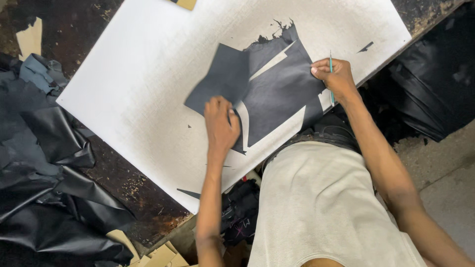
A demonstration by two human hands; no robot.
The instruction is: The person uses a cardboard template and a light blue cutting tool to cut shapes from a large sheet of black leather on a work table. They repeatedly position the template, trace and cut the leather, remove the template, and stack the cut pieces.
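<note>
Leather (277,91), dark and ragged at its far edge, lies flat near the middle of a white board (138,74) on a worn bench. The left hand (221,123) presses down on its near edge, fingers curled onto the sheet. The right hand (334,76) pinches a thin teal tool (331,66) while its fingertips hold the right edge. Judging by the clean slits already showing pale board through the sheet, cutting is in hand; the next stroke would call for a firm hold and a steady blade. One main sheet shows, with a second dark panel (222,79) overlapping it at left, and three small offcuts scattered on the board. Heaped black hides (44,173) crowd the bench at left.
</note>
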